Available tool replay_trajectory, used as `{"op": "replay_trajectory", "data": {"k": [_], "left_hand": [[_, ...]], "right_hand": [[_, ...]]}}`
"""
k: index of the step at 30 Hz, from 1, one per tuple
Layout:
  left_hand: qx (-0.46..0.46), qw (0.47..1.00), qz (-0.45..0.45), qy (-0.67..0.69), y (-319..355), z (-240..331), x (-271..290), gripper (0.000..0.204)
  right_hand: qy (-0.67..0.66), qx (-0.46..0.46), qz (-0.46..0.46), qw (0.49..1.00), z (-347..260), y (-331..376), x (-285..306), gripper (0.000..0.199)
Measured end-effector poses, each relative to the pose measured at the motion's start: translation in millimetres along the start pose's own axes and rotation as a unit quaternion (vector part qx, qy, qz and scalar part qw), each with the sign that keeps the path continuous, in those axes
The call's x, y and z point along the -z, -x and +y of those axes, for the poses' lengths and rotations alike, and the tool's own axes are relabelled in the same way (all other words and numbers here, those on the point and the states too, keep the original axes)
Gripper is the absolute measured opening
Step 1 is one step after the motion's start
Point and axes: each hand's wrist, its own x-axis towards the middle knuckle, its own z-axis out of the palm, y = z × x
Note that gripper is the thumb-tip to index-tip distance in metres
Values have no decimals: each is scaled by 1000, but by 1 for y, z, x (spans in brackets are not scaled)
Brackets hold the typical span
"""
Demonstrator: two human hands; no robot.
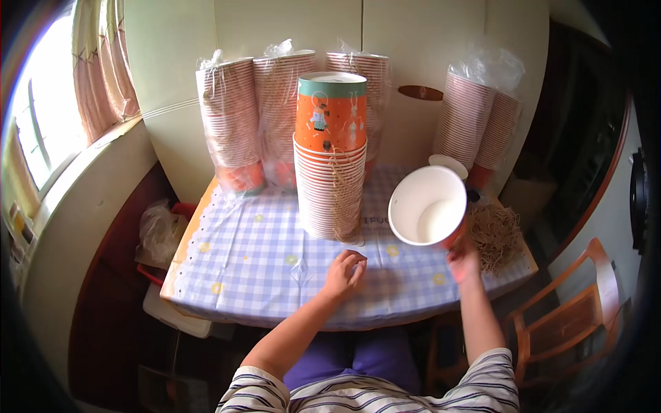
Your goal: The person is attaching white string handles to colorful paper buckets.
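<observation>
My right hand (466, 259) grips a paper bucket (428, 205) by its outer side, above the right part of the table. The bucket is tilted with its white inside and round mouth facing me; a little orange shows on its outside. My left hand (346, 274) is over the table near the foot of a tall stack of paper buckets (330, 182), its fingers curled in; whether they hold something small is hidden. The stack stands with bases up; the top bucket (331, 113) shows orange sides and a green band. Strands of tan twine (341, 189) hang down its front.
Plastic-wrapped bucket stacks (231, 117) line the table's back left, others (467, 113) the back right. A heap of tan twine (494, 237) lies at the right edge. A checked tablecloth (241, 268) covers the table. A wooden chair (568, 310) stands at right.
</observation>
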Motion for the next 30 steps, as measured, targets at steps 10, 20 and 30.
{"op": "replay_trajectory", "data": {"k": [10,20,30], "left_hand": [[228,927,65,291,-46,67,15,40],[242,947,-35,207,-78,59,21,31],[264,906,-3,331,-88,39,0,38]], "right_hand": [[-60,-132,-46,988,73,59,-1,16],[363,-11,-31,931,-3,38,0,26],[396,49,-120,909,-20,7,-40,34]]}}
